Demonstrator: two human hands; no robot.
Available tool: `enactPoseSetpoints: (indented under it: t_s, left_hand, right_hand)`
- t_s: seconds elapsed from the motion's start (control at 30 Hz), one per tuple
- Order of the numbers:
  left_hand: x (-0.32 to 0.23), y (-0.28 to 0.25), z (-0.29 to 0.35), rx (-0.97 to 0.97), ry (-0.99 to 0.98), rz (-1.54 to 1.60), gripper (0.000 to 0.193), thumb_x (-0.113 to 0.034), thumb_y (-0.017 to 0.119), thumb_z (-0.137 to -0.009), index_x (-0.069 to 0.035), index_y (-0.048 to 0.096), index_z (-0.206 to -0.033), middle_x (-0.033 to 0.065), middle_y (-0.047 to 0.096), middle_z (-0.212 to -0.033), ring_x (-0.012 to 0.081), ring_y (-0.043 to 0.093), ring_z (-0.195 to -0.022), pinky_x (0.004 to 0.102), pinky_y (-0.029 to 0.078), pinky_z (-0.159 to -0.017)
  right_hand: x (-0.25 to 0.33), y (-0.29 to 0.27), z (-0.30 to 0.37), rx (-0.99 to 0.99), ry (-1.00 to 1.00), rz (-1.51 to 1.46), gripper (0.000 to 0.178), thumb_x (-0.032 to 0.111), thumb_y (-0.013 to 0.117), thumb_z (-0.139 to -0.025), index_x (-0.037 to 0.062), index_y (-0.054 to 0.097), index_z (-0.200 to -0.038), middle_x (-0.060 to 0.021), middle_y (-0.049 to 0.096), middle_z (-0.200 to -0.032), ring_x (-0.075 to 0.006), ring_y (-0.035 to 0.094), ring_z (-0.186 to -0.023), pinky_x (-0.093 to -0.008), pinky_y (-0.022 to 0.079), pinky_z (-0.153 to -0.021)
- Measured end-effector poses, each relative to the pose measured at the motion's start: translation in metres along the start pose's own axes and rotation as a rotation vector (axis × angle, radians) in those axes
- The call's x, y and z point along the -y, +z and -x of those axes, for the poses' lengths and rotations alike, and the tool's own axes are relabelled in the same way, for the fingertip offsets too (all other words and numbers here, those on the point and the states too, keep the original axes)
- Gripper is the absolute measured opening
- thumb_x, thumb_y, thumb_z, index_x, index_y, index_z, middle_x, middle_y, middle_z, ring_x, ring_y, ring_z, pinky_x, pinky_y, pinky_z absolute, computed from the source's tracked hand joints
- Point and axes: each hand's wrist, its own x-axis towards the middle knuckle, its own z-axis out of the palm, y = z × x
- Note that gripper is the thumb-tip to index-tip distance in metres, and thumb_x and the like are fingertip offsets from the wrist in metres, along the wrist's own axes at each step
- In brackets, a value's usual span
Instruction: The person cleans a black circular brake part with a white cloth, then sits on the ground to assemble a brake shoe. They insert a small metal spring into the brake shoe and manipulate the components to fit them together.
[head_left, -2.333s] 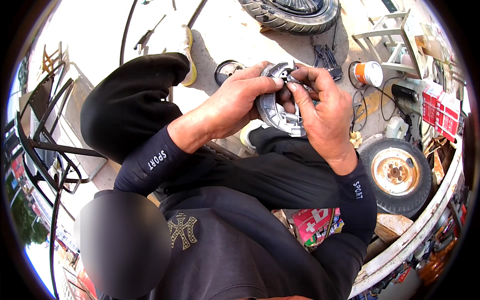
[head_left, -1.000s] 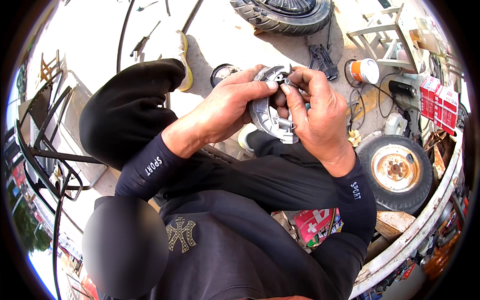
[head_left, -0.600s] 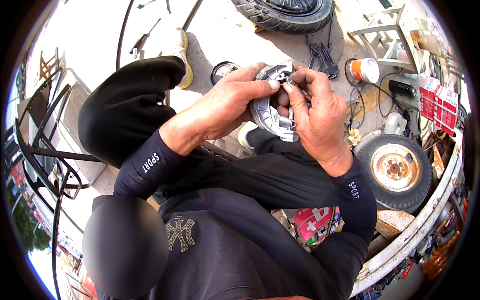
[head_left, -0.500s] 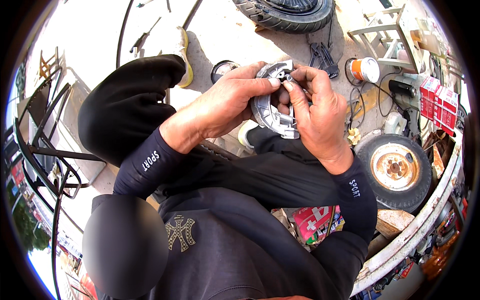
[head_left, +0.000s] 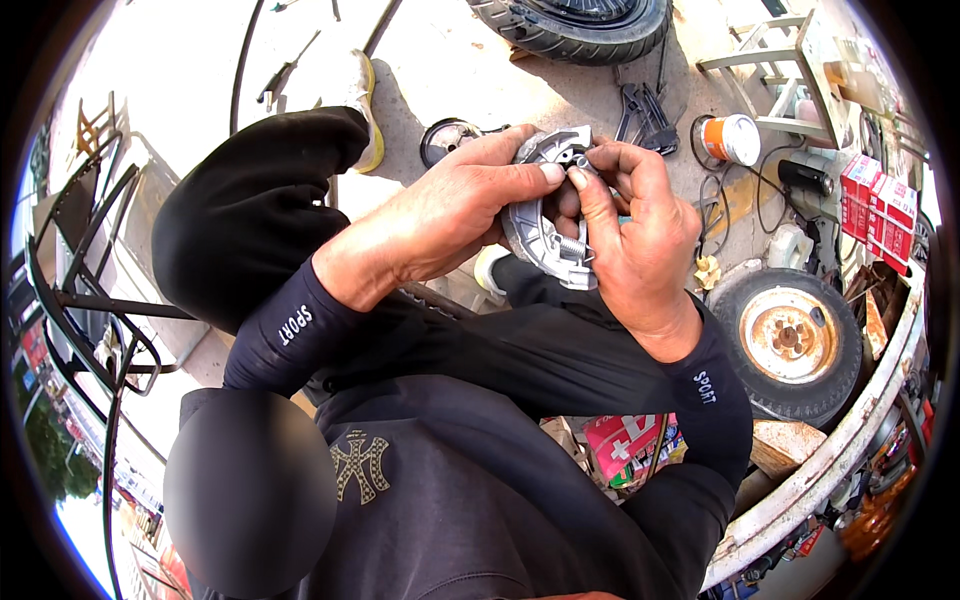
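Before my lap I hold a silver, curved drum brake shoe assembly in both hands. My left hand grips its left side, the thumb lying on the upper part. The fingers of my right hand are closed at its upper right, with thumb and forefinger pinching near a small metal pin. A coil spring shows near the lower end of the shoes. Part of the assembly's right side is hidden behind my right fingers.
A round dark plate lies on the ground beyond my left hand. A tyre lies farther off. To the right are a white-and-orange tub, a red-and-white carton, a stool frame and a small rusty wheel. A screwdriver lies far left.
The brake shoes have tilted slightly, their lower end shifting a little down. My right hand has moved slightly down and right. Both hands keep their hold.
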Motion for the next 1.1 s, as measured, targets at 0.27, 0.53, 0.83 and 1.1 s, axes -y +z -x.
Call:
enactPoseSetpoints:
  t_s: [0.27, 0.53, 0.83, 1.1]
  left_hand:
    - [0.002, -0.003, -0.001, -0.008, -0.015, 0.016, 0.031, -0.014, 0.051, -0.103, 0.004, 0.049, -0.127, 0.0115, 0.065, -0.101, 0.0187, 0.068, -0.090, 0.0339, 0.058, -0.082]
    - [0.001, -0.002, -0.005, -0.001, 0.052, 0.069, 0.031, -0.012, 0.048, -0.102, 0.004, 0.049, -0.128, 0.0127, 0.067, -0.101, 0.0197, 0.069, -0.089, 0.0338, 0.058, -0.083]
    - [-0.001, 0.003, -0.005, -0.025, 0.040, 0.102, 0.025, -0.011, 0.046, -0.102, 0.008, 0.053, -0.118, 0.0150, 0.069, -0.098, 0.0193, 0.070, -0.086, 0.0311, 0.059, -0.077]
    - [-0.001, 0.000, -0.006, 0.015, 0.059, 0.070, 0.032, -0.014, 0.046, -0.102, 0.010, 0.053, -0.121, 0.0167, 0.069, -0.096, 0.0209, 0.070, -0.086, 0.0330, 0.059, -0.079]
  right_hand:
    - [-0.001, -0.003, -0.002, 0.028, -0.082, 0.106, 0.016, 0.001, 0.066, -0.092, 0.0023, 0.055, -0.103, -0.0058, 0.067, -0.066, -0.0177, 0.071, -0.060, -0.0291, 0.053, -0.052]
    - [0.002, -0.011, -0.013, 0.055, -0.076, 0.047, 0.015, 0.001, 0.065, -0.093, 0.0025, 0.055, -0.105, -0.0081, 0.069, -0.070, -0.0203, 0.072, -0.063, -0.0308, 0.054, -0.054]
    - [0.002, -0.013, -0.011, -0.028, -0.098, 0.047, 0.014, 0.001, 0.068, -0.091, 0.0024, 0.062, -0.104, -0.0074, 0.070, -0.071, -0.0170, 0.071, -0.063, -0.0275, 0.053, -0.056]
    - [0.007, -0.016, -0.011, 0.002, -0.139, 0.083, 0.016, -0.002, 0.067, -0.089, 0.0018, 0.061, -0.104, -0.0102, 0.069, -0.076, -0.0214, 0.070, -0.065, -0.0305, 0.051, -0.056]
